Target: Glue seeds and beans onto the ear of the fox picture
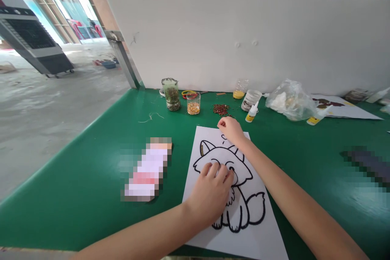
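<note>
A white sheet (210, 138) with a black outline drawing of a cat-like animal lies on the green table (91, 170). My left hand (213, 191) rests flat on the drawing's face, fingers stretched out, holding nothing. My right hand (230, 128) is at the sheet's far edge with its fingers curled together in a pinch; what it holds, if anything, is too small to see. Just beyond it lies a small heap of dark red beans (221, 109).
Along the white partition (243, 36) stand a jar of green beans (171, 94), a cup of yellow grains (193, 103), rubber bands (189, 94), two glue bottles (251, 113), more jars, a plastic bag (291, 100) and another drawing sheet (344, 107). Blurred objects lie left and right.
</note>
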